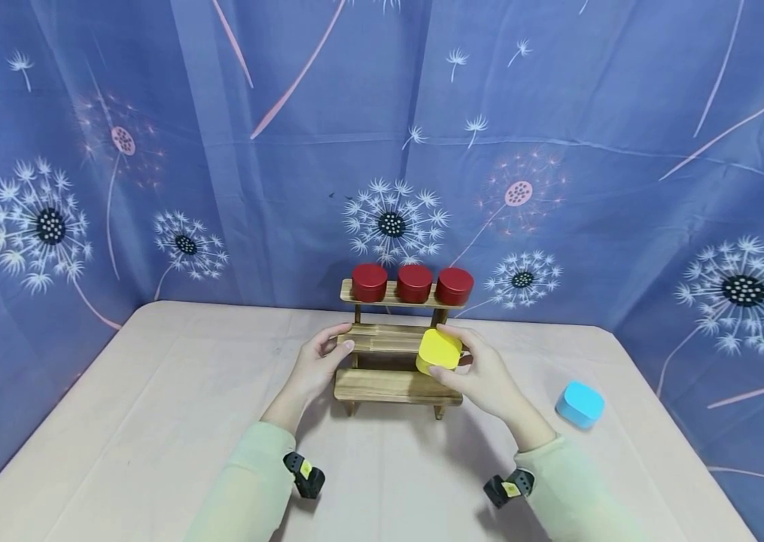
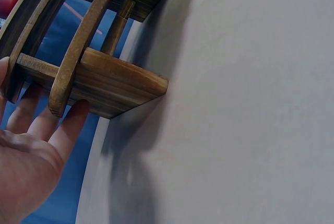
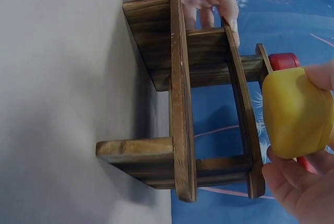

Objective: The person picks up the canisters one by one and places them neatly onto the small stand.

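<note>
A three-tier wooden display stand (image 1: 398, 385) stands on the table. My left hand (image 1: 314, 365) holds it by the left end of the middle tier, thumb in front and fingers behind. The left wrist view shows those fingers (image 2: 70, 130) against the wood. Between thumb and fingers, my right hand (image 1: 483, 373) pinches a yellow rounded-square box (image 1: 439, 350). That box is at the right end of the middle tier; in the right wrist view the yellow box (image 3: 292, 112) is close to the tier's board. Whether it touches the wood I cannot tell.
Three red round tins, a left one (image 1: 369, 283), a middle one (image 1: 415, 284) and a right one (image 1: 455, 286), line the top tier. A light blue rounded box (image 1: 580, 404) lies on the table (image 1: 151, 421) at the right. A blue dandelion-print curtain (image 1: 300, 173) hangs behind.
</note>
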`<state>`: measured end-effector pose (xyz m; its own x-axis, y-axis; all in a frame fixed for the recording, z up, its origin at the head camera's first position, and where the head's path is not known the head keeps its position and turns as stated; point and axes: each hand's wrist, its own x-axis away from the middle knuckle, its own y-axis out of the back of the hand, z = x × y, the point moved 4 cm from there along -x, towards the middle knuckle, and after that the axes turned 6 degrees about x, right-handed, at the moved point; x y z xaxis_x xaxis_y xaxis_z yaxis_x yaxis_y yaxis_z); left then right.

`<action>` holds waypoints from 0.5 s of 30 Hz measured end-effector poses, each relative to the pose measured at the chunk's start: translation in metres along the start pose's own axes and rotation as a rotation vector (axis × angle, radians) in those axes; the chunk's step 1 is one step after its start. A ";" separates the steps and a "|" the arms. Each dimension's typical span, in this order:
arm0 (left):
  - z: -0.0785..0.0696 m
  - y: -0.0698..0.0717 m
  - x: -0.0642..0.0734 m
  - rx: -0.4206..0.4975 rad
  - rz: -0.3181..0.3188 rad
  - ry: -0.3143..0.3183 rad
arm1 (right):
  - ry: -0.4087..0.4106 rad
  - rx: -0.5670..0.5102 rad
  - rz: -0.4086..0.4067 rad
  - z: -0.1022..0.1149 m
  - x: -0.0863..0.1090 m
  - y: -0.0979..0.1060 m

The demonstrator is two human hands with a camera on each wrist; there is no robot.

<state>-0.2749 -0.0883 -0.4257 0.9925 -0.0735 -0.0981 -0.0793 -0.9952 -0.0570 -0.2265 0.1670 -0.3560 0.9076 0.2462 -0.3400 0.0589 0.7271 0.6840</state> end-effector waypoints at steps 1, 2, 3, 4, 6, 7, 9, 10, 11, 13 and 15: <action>0.000 0.000 0.000 -0.002 0.000 0.001 | -0.003 -0.006 -0.005 0.000 -0.001 -0.001; 0.000 0.000 0.000 -0.005 0.001 0.002 | -0.003 -0.013 -0.009 0.000 -0.002 -0.002; 0.000 0.000 0.000 -0.010 0.001 0.002 | -0.003 -0.020 -0.015 -0.001 -0.003 -0.003; 0.001 0.000 0.000 -0.013 0.000 0.001 | -0.001 -0.025 -0.019 -0.001 -0.004 -0.004; 0.001 0.000 0.000 -0.018 -0.001 -0.001 | 0.003 -0.037 -0.026 -0.001 -0.006 -0.005; 0.002 0.000 -0.001 -0.015 -0.001 -0.001 | 0.004 -0.043 -0.030 0.000 -0.007 -0.006; 0.003 0.000 -0.001 -0.008 0.000 0.000 | 0.004 -0.051 -0.034 0.000 -0.008 -0.007; 0.003 0.000 -0.001 -0.004 0.001 -0.001 | 0.004 -0.056 -0.033 0.001 -0.009 -0.007; 0.003 0.000 -0.001 -0.001 0.001 -0.002 | 0.001 -0.061 -0.033 0.001 -0.010 -0.007; 0.003 0.000 -0.002 0.009 0.000 -0.001 | -0.003 -0.085 -0.030 0.002 -0.012 -0.008; 0.003 0.000 -0.002 0.006 0.000 -0.005 | -0.013 -0.114 -0.025 0.002 -0.014 -0.009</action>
<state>-0.2776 -0.0881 -0.4281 0.9920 -0.0729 -0.1030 -0.0796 -0.9949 -0.0626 -0.2394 0.1556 -0.3564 0.9119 0.2194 -0.3469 0.0345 0.8011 0.5976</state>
